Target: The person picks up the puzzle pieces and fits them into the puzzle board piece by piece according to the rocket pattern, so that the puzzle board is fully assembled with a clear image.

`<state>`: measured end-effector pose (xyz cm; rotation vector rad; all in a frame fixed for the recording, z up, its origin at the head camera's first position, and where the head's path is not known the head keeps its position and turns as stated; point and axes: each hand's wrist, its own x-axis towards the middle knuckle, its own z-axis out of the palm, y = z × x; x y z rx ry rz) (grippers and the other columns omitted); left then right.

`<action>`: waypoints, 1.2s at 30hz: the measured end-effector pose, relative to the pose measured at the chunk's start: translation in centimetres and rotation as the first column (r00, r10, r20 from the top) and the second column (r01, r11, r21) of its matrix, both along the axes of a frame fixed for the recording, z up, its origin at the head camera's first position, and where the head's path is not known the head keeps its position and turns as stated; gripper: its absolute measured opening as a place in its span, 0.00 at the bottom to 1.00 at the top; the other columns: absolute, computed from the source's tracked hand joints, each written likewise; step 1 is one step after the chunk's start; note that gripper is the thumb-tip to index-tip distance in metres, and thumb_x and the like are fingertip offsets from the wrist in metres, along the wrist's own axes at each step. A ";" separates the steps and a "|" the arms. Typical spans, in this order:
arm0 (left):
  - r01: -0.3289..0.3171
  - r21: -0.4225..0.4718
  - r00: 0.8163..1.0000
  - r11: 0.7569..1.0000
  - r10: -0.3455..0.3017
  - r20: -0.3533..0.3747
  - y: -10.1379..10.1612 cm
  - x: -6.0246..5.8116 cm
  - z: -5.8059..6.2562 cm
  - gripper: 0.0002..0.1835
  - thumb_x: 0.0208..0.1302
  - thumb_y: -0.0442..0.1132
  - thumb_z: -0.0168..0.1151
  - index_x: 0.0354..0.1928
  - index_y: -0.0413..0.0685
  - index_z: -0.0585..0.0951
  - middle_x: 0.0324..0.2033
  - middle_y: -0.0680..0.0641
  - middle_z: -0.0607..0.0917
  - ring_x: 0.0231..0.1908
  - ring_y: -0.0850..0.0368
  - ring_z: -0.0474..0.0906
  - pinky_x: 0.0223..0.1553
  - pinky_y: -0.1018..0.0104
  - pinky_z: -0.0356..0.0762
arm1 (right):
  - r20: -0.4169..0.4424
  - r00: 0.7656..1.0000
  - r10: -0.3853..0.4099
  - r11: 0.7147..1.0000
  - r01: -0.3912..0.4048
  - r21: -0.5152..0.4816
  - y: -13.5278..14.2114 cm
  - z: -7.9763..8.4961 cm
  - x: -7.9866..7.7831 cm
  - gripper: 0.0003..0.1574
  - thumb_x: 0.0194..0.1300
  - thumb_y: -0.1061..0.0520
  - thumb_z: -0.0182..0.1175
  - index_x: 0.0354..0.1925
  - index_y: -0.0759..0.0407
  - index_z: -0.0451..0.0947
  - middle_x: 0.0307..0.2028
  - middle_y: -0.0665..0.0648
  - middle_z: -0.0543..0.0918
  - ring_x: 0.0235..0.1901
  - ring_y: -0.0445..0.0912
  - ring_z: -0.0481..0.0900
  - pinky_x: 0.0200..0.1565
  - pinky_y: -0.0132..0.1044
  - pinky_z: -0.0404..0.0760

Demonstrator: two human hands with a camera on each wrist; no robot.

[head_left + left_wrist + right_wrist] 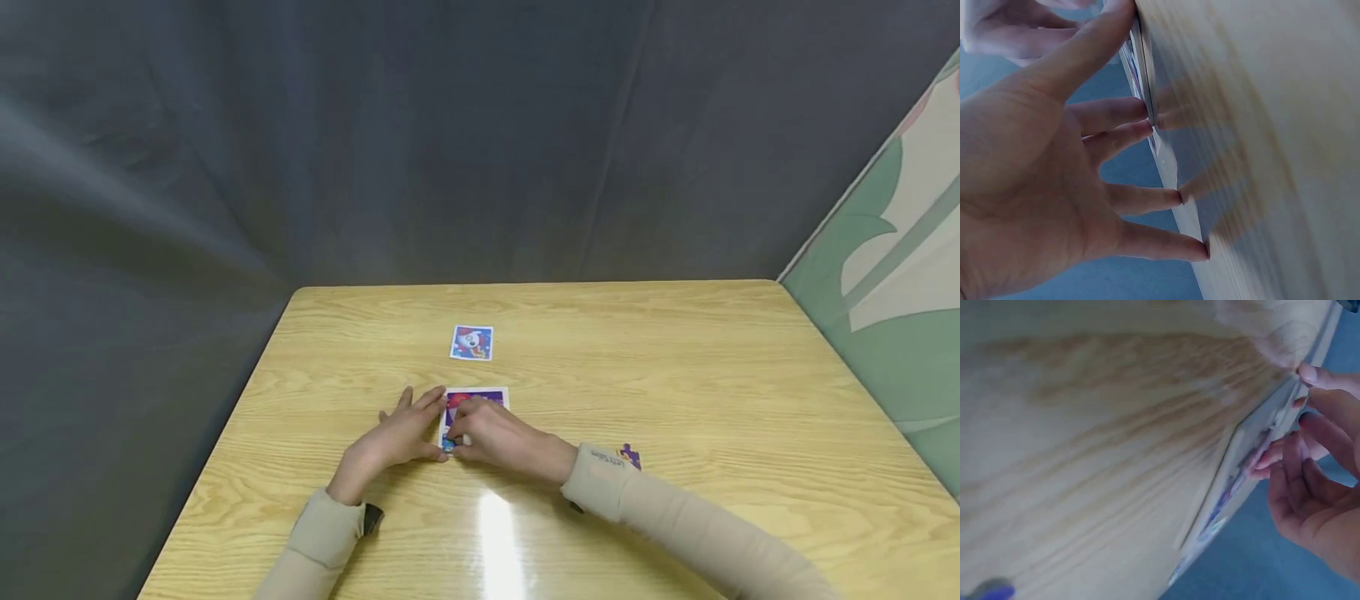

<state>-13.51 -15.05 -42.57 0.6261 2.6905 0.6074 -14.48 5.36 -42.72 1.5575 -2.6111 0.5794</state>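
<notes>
A small jigsaw puzzle in a white-edged tray (pixel 477 389) lies on the table, its purple, red and blue picture partly hidden by the hands. My left hand (pixel 397 433) is at its left side. The left fingers are spread and straight; in the left wrist view the thumb (pixel 1094 47) and two fingertips touch the tray's edge, and the other two rest on the table. Over the tray, my right hand (pixel 495 435) has curled fingers and pinches what looks like a blue puzzle piece (pixel 448 444) at the lower left corner. Its outline is mostly covered.
Behind the tray lies a square picture card (pixel 472 342) with a white figure on blue. A loose purple puzzle piece (pixel 630 456) sits to the right, beside the right sleeve (pixel 600 479). Dark cloth (pixel 465 142) hangs beyond the wooden table (pixel 712 375).
</notes>
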 end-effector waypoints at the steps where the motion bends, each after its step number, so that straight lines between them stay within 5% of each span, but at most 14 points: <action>1: 0.001 0.000 1.000 1.000 -0.001 0.001 0.0 0.0 -0.1 0.46 0.56 0.50 0.70 0.71 0.38 0.61 0.74 0.44 0.53 0.69 0.24 0.38 0.50 0.15 0.47 | 0.002 1.000 -0.007 1.000 0.007 0.010 -0.1 -0.2 -0.1 0.09 0.57 0.58 0.69 0.38 0.58 0.87 0.36 0.51 0.83 0.36 0.40 0.78 0.41 0.25 0.77; 10: -0.022 -0.015 1.000 1.000 0.022 0.012 0.0 0.0 -0.1 0.47 0.55 0.50 0.70 0.72 0.39 0.60 0.74 0.45 0.52 0.69 0.25 0.38 0.51 0.16 0.45 | -0.050 0.999 -0.003 1.000 0.003 0.008 -0.4 -1.1 -0.4 0.08 0.60 0.56 0.68 0.38 0.57 0.87 0.36 0.51 0.81 0.37 0.42 0.76 0.41 0.28 0.76; 15: -0.009 -0.001 1.000 1.000 0.009 0.008 0.1 -0.2 0.0 0.47 0.55 0.50 0.70 0.72 0.38 0.59 0.74 0.44 0.52 0.69 0.24 0.38 0.50 0.15 0.46 | -0.121 0.991 -0.062 0.997 0.067 0.037 -0.4 -1.0 -0.1 0.07 0.58 0.55 0.69 0.37 0.53 0.87 0.36 0.50 0.80 0.35 0.43 0.75 0.37 0.30 0.76; 23: -0.015 -0.028 1.000 0.999 0.015 -0.001 0.3 -0.1 -0.2 0.48 0.54 0.51 0.71 0.72 0.38 0.60 0.74 0.44 0.52 0.68 0.23 0.39 0.50 0.15 0.47 | -0.035 0.998 -0.044 0.999 0.045 0.006 0.6 -0.7 -0.1 0.10 0.63 0.57 0.65 0.43 0.56 0.86 0.41 0.52 0.82 0.41 0.44 0.76 0.44 0.35 0.77; 31: -0.016 -0.008 0.999 1.000 0.016 0.039 0.4 -0.2 0.0 0.50 0.54 0.51 0.71 0.73 0.40 0.57 0.75 0.45 0.50 0.70 0.26 0.36 0.53 0.17 0.43 | -0.039 0.983 -0.179 0.971 0.170 -0.169 7.2 0.6 0.6 0.13 0.57 0.64 0.68 0.43 0.62 0.84 0.39 0.56 0.82 0.39 0.46 0.77 0.41 0.36 0.81; 36: -0.010 0.006 0.998 1.000 0.009 0.061 -0.3 -0.4 0.3 0.52 0.52 0.51 0.73 0.75 0.47 0.56 0.76 0.50 0.47 0.70 0.28 0.36 0.53 0.17 0.44 | -0.053 0.957 -0.285 0.943 0.270 -0.195 12.9 0.4 2.3 0.15 0.52 0.66 0.71 0.41 0.63 0.84 0.39 0.56 0.82 0.39 0.46 0.78 0.38 0.36 0.82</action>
